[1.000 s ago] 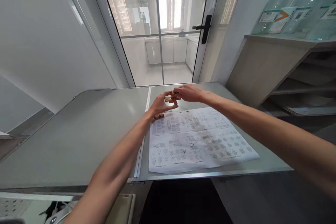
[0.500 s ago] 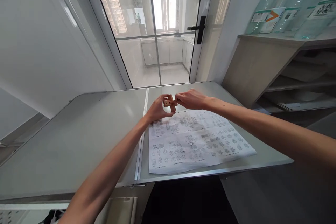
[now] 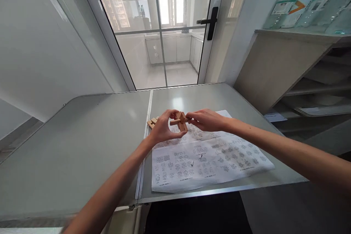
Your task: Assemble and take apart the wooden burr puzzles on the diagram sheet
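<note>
Small interlocked wooden pieces (image 3: 181, 122) are held up over the upper part of a printed paper sheet (image 3: 178, 179). My left hand (image 3: 162, 128) grips them from the left, thumb below and fingers above. From the right, my right hand (image 3: 204, 119) pinches the end of a piece, its fingertips against the block. A rod-like wooden part sticks out leftward between my left thumb and fingers. More light wooden pieces (image 3: 150, 123) lie on the table behind my left hand, partly hidden by it.
The grey table (image 3: 82, 146) has a metal seam left of the paper. Beyond its far edge stands a glass door with a black handle (image 3: 211, 23). At the right is a shelf unit (image 3: 285, 62) with large clear bottles (image 3: 307, 11) on top.
The view has tilted, and both hands sit lower in it. The held wooden pieces are turned, with a rod now showing to the left. Loose pieces have come into sight behind my left hand.
</note>
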Demonstrator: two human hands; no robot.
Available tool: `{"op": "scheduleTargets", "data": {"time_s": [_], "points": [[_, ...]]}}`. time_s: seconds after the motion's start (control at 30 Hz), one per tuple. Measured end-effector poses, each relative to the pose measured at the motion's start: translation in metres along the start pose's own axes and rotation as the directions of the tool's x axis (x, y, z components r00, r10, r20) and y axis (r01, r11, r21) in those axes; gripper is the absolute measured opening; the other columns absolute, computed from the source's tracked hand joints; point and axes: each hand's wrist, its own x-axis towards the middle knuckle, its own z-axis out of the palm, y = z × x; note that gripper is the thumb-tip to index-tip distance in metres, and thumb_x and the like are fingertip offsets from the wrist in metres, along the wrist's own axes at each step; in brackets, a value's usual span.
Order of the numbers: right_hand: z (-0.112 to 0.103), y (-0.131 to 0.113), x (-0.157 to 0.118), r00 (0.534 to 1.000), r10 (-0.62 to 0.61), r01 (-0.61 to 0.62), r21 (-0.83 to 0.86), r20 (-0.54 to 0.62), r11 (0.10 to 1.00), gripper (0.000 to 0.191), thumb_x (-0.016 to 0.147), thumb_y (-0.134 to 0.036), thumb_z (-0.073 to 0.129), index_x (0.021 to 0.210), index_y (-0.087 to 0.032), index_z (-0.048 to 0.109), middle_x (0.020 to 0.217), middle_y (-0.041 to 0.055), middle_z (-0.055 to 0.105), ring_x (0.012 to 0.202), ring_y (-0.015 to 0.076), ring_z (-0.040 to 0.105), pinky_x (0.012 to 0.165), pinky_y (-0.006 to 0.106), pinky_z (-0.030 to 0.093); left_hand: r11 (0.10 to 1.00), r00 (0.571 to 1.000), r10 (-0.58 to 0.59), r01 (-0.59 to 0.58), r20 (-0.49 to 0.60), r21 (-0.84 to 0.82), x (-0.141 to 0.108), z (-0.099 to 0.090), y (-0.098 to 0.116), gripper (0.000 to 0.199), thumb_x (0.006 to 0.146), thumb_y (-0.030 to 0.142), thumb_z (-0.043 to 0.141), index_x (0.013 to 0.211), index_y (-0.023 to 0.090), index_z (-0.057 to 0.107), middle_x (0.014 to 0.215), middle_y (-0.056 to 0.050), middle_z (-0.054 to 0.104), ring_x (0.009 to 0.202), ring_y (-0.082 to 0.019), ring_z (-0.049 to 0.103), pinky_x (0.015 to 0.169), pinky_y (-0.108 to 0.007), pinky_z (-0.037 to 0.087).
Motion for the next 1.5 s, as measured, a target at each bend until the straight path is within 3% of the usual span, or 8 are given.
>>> {"op": "scheduleTargets", "data": {"time_s": [0.1,0.23,0.4,0.7,1.17,1.5], "points": [[0.006,-0.002,-0.005,1.000,0.005,-0.004,0.067,-0.018,0.998,0.014,0.111,-0.022,0.048,0.111,-0.020,0.061,0.094,0.0058,0.080,0.068,0.0190,0.068,0.059,0.028,0.030,0.997,0.998,-0.060,0.060,0.013,-0.055,-0.004,0.001,0.001,0.075,0.070,0.048,0.093,0.130,0.021,0.058,0.122,-0.010,0.070,0.111,-0.029,0.071,0.095,-0.044,0.059],[0.015,-0.006,-0.012,0.990,0.032,-0.004,0.199,-0.137,0.980,0.019,0.112,-0.027,0.048,0.111,-0.019,0.066,0.092,0.0067,0.080,0.070,0.0198,0.068,0.061,0.028,0.032,0.985,0.991,-0.118,0.125,0.065,-0.115,-0.009,0.004,0.002,0.073,0.071,0.048,0.093,0.130,0.021,0.060,0.119,-0.010,0.072,0.109,-0.028,0.071,0.096,-0.044,0.059],[0.033,-0.012,-0.021,0.970,0.053,0.003,0.229,-0.238,0.974,0.022,0.111,-0.026,0.046,0.110,-0.019,0.068,0.096,0.0074,0.081,0.073,0.0193,0.070,0.061,0.028,0.033,0.983,0.990,-0.124,0.131,0.061,-0.127,-0.018,0.007,0.005,0.077,0.068,0.046,0.094,0.131,0.021,0.058,0.116,-0.008,0.071,0.103,-0.026,0.070,0.094,-0.044,0.058],[0.065,-0.020,-0.033,0.972,0.097,-0.020,0.338,-0.213,0.941,0.025,0.112,-0.026,0.044,0.110,-0.019,0.067,0.094,0.0067,0.078,0.072,0.0184,0.069,0.064,0.028,0.039,0.974,0.975,-0.153,0.176,0.161,-0.142,-0.033,0.016,0.000,0.081,0.069,0.043,0.094,0.137,0.021,0.055,0.118,-0.008,0.068,0.102,-0.025,0.068,0.092,-0.041,0.058],[0.078,-0.024,-0.040,0.920,0.261,-0.069,0.534,-0.292,0.843,0.019,0.109,-0.020,0.048,0.115,-0.020,0.066,0.088,0.0031,0.075,0.069,0.0165,0.066,0.066,0.028,0.046,0.969,0.948,-0.189,0.222,0.255,-0.106,-0.033,0.016,-0.004,0.079,0.070,0.043,0.095,0.136,0.025,0.055,0.127,-0.011,0.066,0.116,-0.031,0.065,0.101,-0.046,0.055],[0.076,-0.018,-0.041,0.911,0.387,-0.139,0.778,-0.142,0.613,0.021,0.109,-0.032,0.053,0.112,-0.022,0.071,0.086,0.0027,0.074,0.070,0.0174,0.064,0.065,0.030,0.050,0.987,0.945,-0.162,0.158,0.284,0.036,-0.035,0.021,-0.009,0.084,0.070,0.046,0.095,0.140,0.025,0.054,0.141,-0.014,0.057,0.131,-0.036,0.057,0.111,-0.052,0.051]]}}
